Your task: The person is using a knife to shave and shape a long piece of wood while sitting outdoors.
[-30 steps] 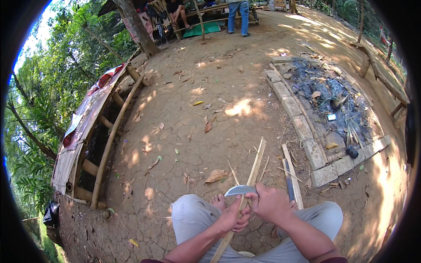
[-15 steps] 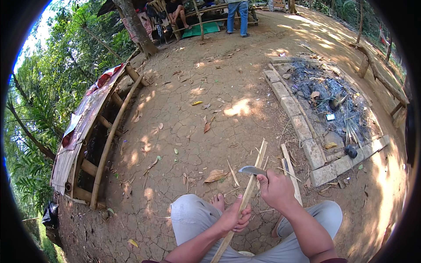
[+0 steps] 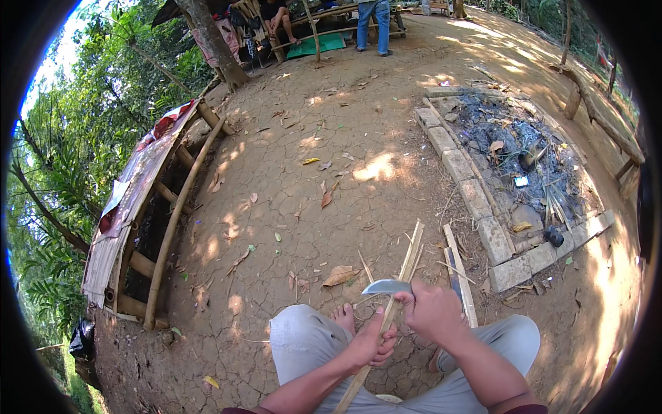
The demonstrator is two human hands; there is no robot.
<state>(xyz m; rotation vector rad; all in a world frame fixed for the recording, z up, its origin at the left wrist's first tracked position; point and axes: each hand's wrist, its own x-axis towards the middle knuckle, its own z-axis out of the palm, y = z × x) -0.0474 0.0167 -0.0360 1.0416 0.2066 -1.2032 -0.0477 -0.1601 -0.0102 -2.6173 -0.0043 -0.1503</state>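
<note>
My left hand (image 3: 372, 343) is wrapped round a long pale strip of split bamboo (image 3: 414, 245), which slants from between my knees up and away to the right. In my closed right hand (image 3: 434, 314) is a knife with a curved blade (image 3: 386, 286). The blade lies across the bamboo strip just beyond my left hand, its tip pointing left. My right fist hides the handle. Thin slivers stand beside the strip's far part. To the right, another bamboo strip (image 3: 460, 276) rests on the ground next to a dark narrow thing I cannot make out.
A brick-edged fire pit (image 3: 476, 200) with ash lies at right. A low bamboo bench (image 3: 169, 228) stands at left. Dry leaves (image 3: 339, 276) and shavings are scattered on the cracked earth. A person in jeans (image 3: 374, 27) stands far back, near another seated person.
My right hand and the knife have moved nearer to me along the strip, toward my left hand. The left hand keeps its hold almost in place.
</note>
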